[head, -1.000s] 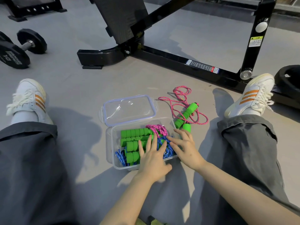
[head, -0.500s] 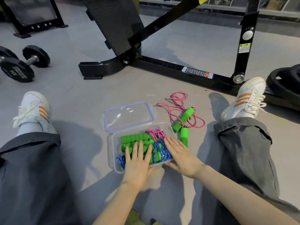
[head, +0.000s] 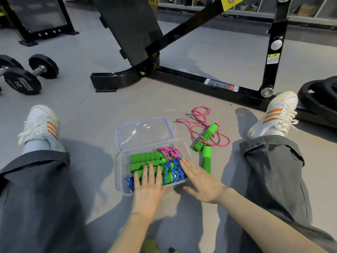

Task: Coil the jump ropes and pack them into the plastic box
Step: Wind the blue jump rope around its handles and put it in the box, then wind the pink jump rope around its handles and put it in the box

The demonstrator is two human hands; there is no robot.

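A clear plastic box (head: 118, 172) sits on the floor between my legs, holding green foam handles (head: 145, 157), a pink rope bundle (head: 168, 152) and a blue rope (head: 173, 170). Its clear lid (head: 145, 132) lies just behind it. My left hand (head: 148, 189) lies flat, fingers apart, on the handles at the box's near side. My right hand (head: 202, 181) rests flat and open over the box's right end, touching the blue rope. A loose pink jump rope (head: 198, 123) with green handles (head: 207, 134) lies uncoiled to the right of the box.
A black bench frame (head: 200, 83) crosses the floor behind the box. Dumbbells (head: 23, 77) lie at the far left and weight plates (head: 321, 95) at the far right. My legs in grey trousers and white shoes (head: 275, 114) flank the box.
Both hands have flattened and slid back toward me on the box's contents. My head has tilted up, so the scene sits lower in view. The loose pink rope has not moved.
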